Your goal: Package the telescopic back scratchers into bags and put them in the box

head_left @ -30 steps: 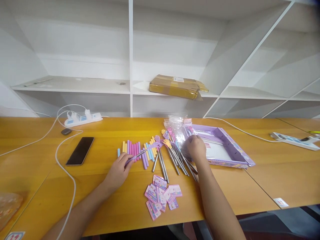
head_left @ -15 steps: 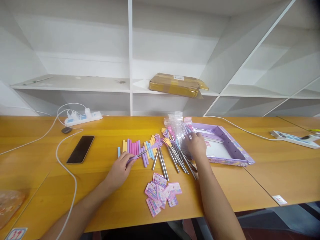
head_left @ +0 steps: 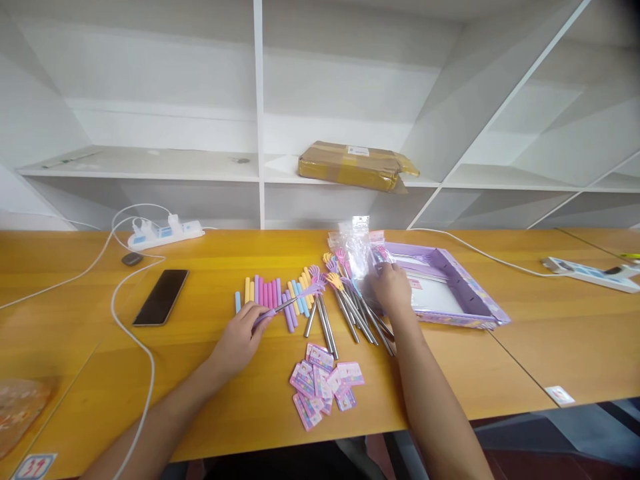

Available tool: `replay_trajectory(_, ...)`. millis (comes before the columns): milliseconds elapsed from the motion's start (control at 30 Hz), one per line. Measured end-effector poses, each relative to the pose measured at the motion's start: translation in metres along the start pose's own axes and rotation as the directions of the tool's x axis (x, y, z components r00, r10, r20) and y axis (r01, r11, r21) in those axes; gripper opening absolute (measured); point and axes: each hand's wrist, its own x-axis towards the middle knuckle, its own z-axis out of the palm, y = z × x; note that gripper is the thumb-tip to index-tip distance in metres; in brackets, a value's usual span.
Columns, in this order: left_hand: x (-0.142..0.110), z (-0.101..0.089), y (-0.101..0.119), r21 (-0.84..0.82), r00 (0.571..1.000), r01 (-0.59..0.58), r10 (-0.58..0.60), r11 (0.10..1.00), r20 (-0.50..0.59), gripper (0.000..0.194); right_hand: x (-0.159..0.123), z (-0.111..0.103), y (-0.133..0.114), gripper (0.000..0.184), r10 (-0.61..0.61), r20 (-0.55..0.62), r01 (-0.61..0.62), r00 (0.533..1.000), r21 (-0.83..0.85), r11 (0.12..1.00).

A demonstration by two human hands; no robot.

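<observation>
My left hand [head_left: 239, 339] pinches the purple grip of a small hand-shaped stick [head_left: 293, 301] that points up to the right over a row of coloured sleeves [head_left: 273, 297]. My right hand [head_left: 393, 288] is closed on a clear plastic bag [head_left: 358, 257] from a pile beside the purple box [head_left: 467, 297]. Between my hands lie several metal sticks with coloured hand-shaped tips [head_left: 345, 303]. A heap of small pink and purple cards [head_left: 324, 385] sits nearer to me.
On the wooden table's left side lie a black phone [head_left: 161, 297], a white power strip [head_left: 165, 234] and a looping white cable [head_left: 125, 300]. Another power strip [head_left: 590, 274] sits at far right. White shelves behind hold a brown parcel [head_left: 356, 165].
My right hand has shifted slightly up and lifted a clear bag out of the pile, so its top now stands higher. My left hand has stayed put with the stick.
</observation>
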Motion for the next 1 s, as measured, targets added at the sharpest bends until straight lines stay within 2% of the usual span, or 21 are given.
replay_trajectory(133, 0.0, 0.0, 0.0, -0.006, 1.0, 0.008, -0.008, 1.0, 0.007, 0.024, 0.0, -0.005, -0.001, 0.03, 0.037, -0.028, -0.035, 0.999, 0.071, 0.997)
replay_trajectory(233, 0.0, 0.0, 0.001, -0.03, 1.0, 0.022, -0.022, 0.999, 0.0, 0.024, 0.0, -0.016, -0.005, 0.029, 0.077, -0.171, -0.043, 0.982, 0.193, 0.98)
replay_trajectory(300, 0.0, 0.0, 0.002, -0.065, 0.997, 0.071, -0.072, 0.995, -0.016, 0.027, 0.0, -0.027, -0.011, 0.03, 0.115, -0.279, -0.015, 0.953, 0.337, 0.941)
replay_trajectory(367, 0.0, -0.001, 0.002, -0.12, 0.992, 0.119, -0.124, 0.986, -0.037, 0.034, -0.004, -0.039, -0.021, 0.029, 0.195, -0.306, 0.006, 0.932, 0.55, 0.835)
replay_trajectory(433, 0.0, -0.002, 0.002, -0.19, 0.989, 0.14, -0.148, 0.972, -0.029, 0.036, -0.014, -0.05, -0.038, 0.03, 0.252, -0.21, 0.007, 0.945, 0.781, 0.624)
replay_trajectory(467, 0.001, -0.002, 0.002, -0.226, 0.988, 0.147, -0.154, 0.963, -0.012, 0.035, -0.023, -0.053, -0.05, 0.031, 0.227, -0.128, -0.001, 0.965, 0.87, 0.493)
replay_trajectory(533, 0.001, -0.001, 0.003, -0.298, 0.986, 0.166, -0.161, 0.94, 0.042, 0.034, -0.045, -0.058, -0.077, 0.032, 0.051, 0.029, -0.042, 0.998, 0.961, 0.273)
replay_trajectory(600, 0.0, 0.003, 0.004, -0.364, 0.982, 0.183, -0.152, 0.913, 0.112, 0.034, -0.072, -0.058, -0.106, 0.029, -0.205, 0.123, -0.085, 0.971, 0.979, 0.183)
replay_trajectory(633, -0.001, 0.005, 0.005, -0.394, 0.981, 0.181, -0.135, 0.901, 0.143, 0.036, -0.085, -0.058, -0.119, 0.027, -0.343, 0.136, -0.078, 0.929, 0.981, 0.179)
replay_trajectory(700, -0.002, 0.01, 0.007, -0.436, 0.98, 0.166, -0.099, 0.884, 0.174, 0.04, -0.107, -0.056, -0.141, 0.025, -0.564, 0.104, 0.017, 0.819, 0.979, 0.205)
replay_trajectory(767, -0.004, 0.014, 0.008, -0.436, 0.983, 0.156, -0.095, 0.886, 0.158, 0.037, -0.12, -0.055, -0.153, 0.025, -0.703, 0.076, 0.114, 0.707, 0.969, 0.22)
replay_trajectory(800, -0.004, 0.015, 0.009, -0.424, 0.985, 0.155, -0.107, 0.892, 0.136, 0.034, -0.123, -0.055, -0.155, 0.027, -0.733, 0.079, 0.123, 0.675, 0.968, 0.217)
replay_trajectory(833, -0.004, 0.015, 0.01, -0.41, 0.986, 0.16, -0.126, 0.898, 0.11, 0.032, -0.124, -0.054, -0.156, 0.029, -0.738, 0.092, 0.094, 0.668, 0.974, 0.206)
replay_trajectory(867, -0.004, 0.014, 0.011, -0.398, 0.985, 0.17, -0.145, 0.901, 0.091, 0.032, -0.124, -0.053, -0.155, 0.033, -0.718, 0.108, 0.027, 0.687, 0.985, 0.173)
replay_trajectory(933, -0.002, 0.01, 0.012, -0.4, 0.982, 0.19, -0.175, 0.897, 0.073, 0.034, -0.119, -0.05, -0.153, 0.05, -0.647, 0.174, -0.191, 0.743, 0.981, 0.044)
replay_trajectory(1000, -0.001, 0.005, 0.013, -0.42, 0.981, 0.196, -0.176, 0.886, 0.086, 0.036, -0.113, -0.049, -0.15, 0.073, -0.611, 0.276, -0.421, 0.742, 0.901, -0.104)
